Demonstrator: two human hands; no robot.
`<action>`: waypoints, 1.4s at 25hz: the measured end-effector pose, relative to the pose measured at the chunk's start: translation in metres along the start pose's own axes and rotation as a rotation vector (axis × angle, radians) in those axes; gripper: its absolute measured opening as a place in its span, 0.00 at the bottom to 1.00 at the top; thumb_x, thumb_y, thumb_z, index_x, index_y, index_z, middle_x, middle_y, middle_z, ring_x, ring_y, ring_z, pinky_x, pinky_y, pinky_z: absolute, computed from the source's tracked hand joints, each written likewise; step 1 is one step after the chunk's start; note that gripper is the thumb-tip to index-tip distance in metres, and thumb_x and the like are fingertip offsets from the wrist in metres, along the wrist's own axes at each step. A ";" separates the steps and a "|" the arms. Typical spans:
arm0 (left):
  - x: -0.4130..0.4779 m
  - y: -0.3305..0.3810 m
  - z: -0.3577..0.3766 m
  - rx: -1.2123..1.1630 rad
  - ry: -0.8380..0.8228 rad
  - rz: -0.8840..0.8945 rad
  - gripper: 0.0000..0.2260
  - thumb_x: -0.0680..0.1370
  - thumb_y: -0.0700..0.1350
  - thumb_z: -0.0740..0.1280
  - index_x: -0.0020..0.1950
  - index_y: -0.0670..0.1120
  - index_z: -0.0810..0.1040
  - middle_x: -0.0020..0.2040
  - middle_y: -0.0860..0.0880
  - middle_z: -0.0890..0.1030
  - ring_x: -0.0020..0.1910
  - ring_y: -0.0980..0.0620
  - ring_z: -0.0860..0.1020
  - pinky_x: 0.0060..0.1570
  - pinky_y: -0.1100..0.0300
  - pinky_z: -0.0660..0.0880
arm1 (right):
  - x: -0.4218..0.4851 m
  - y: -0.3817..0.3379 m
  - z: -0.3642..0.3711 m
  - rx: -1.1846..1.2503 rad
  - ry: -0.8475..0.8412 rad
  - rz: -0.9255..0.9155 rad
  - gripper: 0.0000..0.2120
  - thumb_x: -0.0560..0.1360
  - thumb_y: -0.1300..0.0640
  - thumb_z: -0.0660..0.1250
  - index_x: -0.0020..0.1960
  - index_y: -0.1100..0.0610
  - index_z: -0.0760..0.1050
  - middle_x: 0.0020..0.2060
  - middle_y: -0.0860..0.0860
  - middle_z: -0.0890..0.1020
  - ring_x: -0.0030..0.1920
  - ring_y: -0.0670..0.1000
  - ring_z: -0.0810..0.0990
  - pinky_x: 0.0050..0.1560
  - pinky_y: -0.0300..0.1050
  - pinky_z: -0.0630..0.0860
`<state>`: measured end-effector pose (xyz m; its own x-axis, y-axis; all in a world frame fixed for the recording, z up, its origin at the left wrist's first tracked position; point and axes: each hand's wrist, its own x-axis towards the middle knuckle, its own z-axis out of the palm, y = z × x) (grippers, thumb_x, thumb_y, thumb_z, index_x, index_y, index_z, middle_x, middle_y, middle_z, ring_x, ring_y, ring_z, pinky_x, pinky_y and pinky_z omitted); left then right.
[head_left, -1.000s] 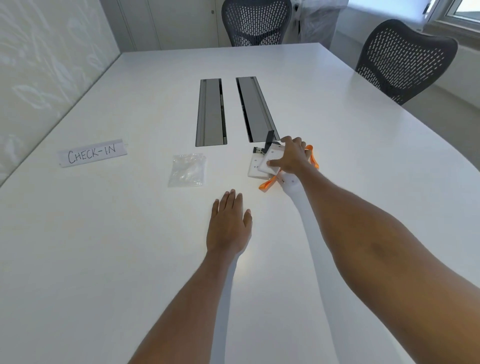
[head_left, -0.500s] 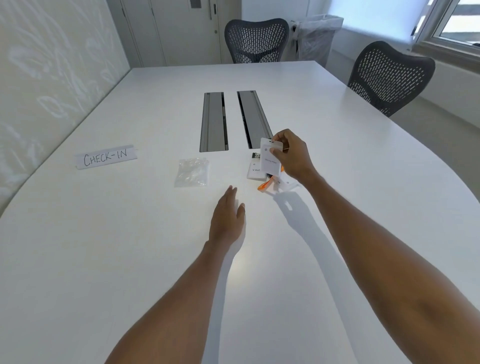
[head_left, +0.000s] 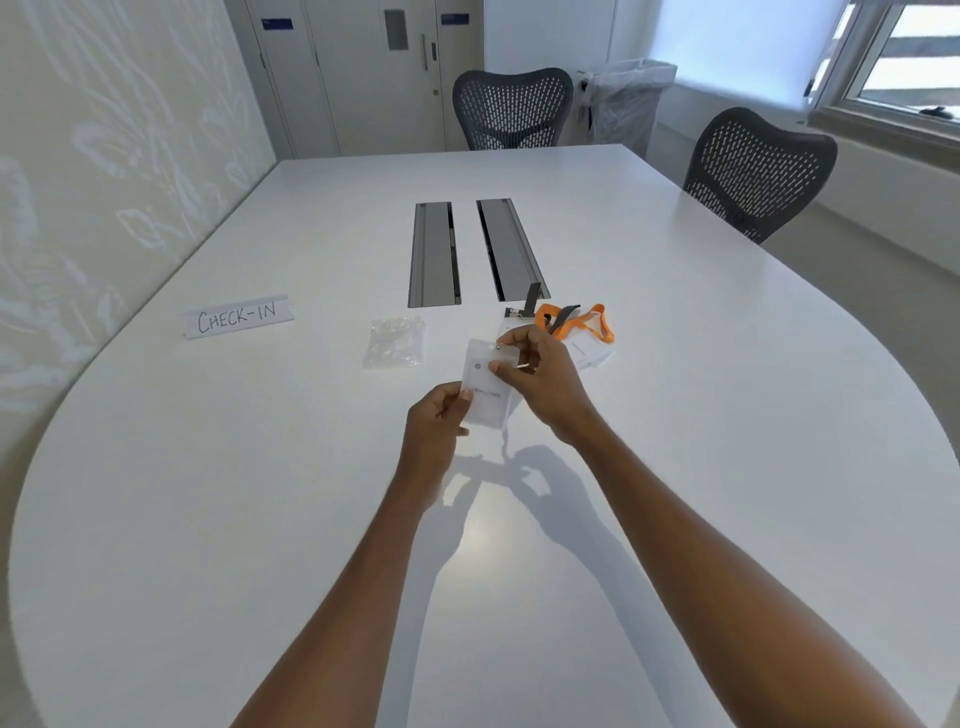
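Here the left hand (head_left: 435, 426) pinches the lower left edge of a clear badge holder (head_left: 485, 392), thumb on its front, while the right hand (head_left: 540, 376) grips its upper right corner with curled fingers. Both hands hold the badge holder upright above the white tabletop (head_left: 208, 519), clear of the surface. Just beyond the right hand lies a pile of more badge cards (head_left: 592, 353) with an orange lanyard (head_left: 597, 322) on top. Left of those sits a small clear plastic bag (head_left: 393, 343); farther left, a paper sign (head_left: 238, 317) reading CHECK-IN. Behind them, two grey cable hatches (head_left: 434, 254) are set into the tabletop.
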<state>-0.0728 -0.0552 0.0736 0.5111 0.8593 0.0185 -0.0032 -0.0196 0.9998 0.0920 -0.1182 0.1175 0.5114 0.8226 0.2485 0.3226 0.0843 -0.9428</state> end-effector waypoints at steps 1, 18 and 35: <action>-0.004 0.002 -0.005 -0.057 -0.033 -0.042 0.08 0.85 0.46 0.66 0.59 0.47 0.83 0.52 0.49 0.87 0.52 0.48 0.82 0.48 0.54 0.77 | -0.004 0.000 0.002 -0.006 -0.013 0.018 0.10 0.77 0.61 0.76 0.56 0.57 0.79 0.52 0.53 0.83 0.49 0.50 0.81 0.52 0.47 0.83; -0.039 0.044 -0.022 -0.411 -0.141 -0.166 0.13 0.80 0.34 0.70 0.65 0.35 0.81 0.60 0.39 0.85 0.54 0.46 0.85 0.53 0.58 0.83 | -0.055 0.002 0.024 0.195 -0.066 0.120 0.14 0.85 0.65 0.61 0.61 0.51 0.81 0.53 0.42 0.86 0.56 0.49 0.86 0.58 0.48 0.84; -0.004 0.028 -0.001 -0.266 0.303 -0.145 0.11 0.75 0.37 0.78 0.57 0.39 0.86 0.52 0.45 0.88 0.54 0.44 0.86 0.58 0.50 0.83 | -0.102 -0.005 0.075 0.224 0.025 0.394 0.17 0.88 0.55 0.55 0.53 0.62 0.79 0.32 0.50 0.78 0.28 0.47 0.72 0.30 0.42 0.70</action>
<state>-0.0754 -0.0587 0.1016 0.2474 0.9554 -0.1610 -0.1920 0.2112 0.9584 -0.0212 -0.1604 0.0799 0.5808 0.8025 -0.1364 -0.0799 -0.1106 -0.9907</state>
